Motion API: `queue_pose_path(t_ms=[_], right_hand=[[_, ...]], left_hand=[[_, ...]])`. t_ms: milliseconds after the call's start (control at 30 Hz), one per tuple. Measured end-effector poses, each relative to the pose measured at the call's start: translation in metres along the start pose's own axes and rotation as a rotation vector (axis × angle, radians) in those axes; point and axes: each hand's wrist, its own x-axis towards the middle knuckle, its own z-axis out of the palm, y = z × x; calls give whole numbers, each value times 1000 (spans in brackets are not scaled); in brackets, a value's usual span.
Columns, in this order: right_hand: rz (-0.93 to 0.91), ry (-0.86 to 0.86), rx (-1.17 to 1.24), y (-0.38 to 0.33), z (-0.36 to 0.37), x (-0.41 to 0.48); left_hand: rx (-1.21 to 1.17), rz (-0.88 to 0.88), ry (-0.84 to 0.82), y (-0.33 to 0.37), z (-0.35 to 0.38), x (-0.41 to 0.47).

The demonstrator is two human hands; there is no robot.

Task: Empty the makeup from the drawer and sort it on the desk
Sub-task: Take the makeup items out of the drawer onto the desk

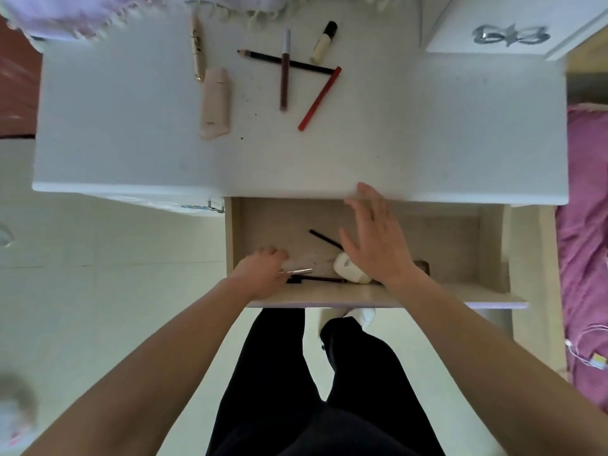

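Down at the near-left corner of the drawer (490, 245), the left hand (261, 274) is curling its fingers (273, 253) over one end of a silver-tipped stick (297, 270), apparently pinching it, with the other end poking out to the right. The right hand (375, 248) is hovering over the drawer's middle with its fingers (368, 199) spread apart and holding nothing. Waiting on the drawer floor are a black pencil (325, 239) lying aslant, a dark thin stick (324, 279) along the near wall, and a white rounded case (348, 269) half under the right wrist. The sticks are looking light, stiff and smooth, likely to roll, so a pinch at mid-barrel is seeming safest. The case is looking slick and possibly hinged, better taken across its width. The worktop (427, 133) is overhanging the drawer's far part, and the right fingertips are sitting just beside that lip, so a lift probably needs to come nearward before rising. Already lying on the worktop's far middle are a beige tube (215, 103), a maroon gloss wand (284, 74) crossing a long black liner (263, 56), a red pencil (319, 98) and a cream bottle (324, 42). Open surface is showing to their right and left for new groups.
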Motion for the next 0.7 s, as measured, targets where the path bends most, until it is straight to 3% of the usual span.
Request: queue_pose_path(t_ms=[100, 200, 300, 467, 700], right_hand=[[5, -117, -42, 3, 10, -7], [159, -434, -32, 11, 24, -11], [246, -622, -138, 28, 41, -20], [256, -664, -160, 38, 62, -27], [294, -720, -168, 29, 82, -21]], left_hand=[[192, -36, -205, -5, 8, 10], [298, -31, -223, -4, 13, 23], [257, -47, -234, 1, 25, 33], [107, -93, -234, 0, 46, 39], [91, -116, -297, -11, 50, 41]])
